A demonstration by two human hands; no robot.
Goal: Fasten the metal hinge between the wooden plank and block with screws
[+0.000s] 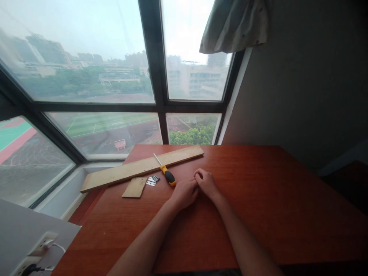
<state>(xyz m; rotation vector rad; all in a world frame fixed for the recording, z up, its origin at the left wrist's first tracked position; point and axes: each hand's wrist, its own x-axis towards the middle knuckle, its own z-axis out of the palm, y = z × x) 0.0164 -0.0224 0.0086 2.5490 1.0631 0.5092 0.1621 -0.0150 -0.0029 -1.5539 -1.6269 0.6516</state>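
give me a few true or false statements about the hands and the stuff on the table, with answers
1. The screwdriver lies with its shaft across the plank. True.
2. The left hand grips the screwdriver. False: the screwdriver lies loose, and the hand rests on the table beside its handle.
3. The hinges lie between the small board and the screwdriver's handle. True.
4. The plank stands upright against the window. False: it lies flat, with its left end past the table's edge.
5. The right hand rests on the small board. False: it rests on the bare table, against the left hand.
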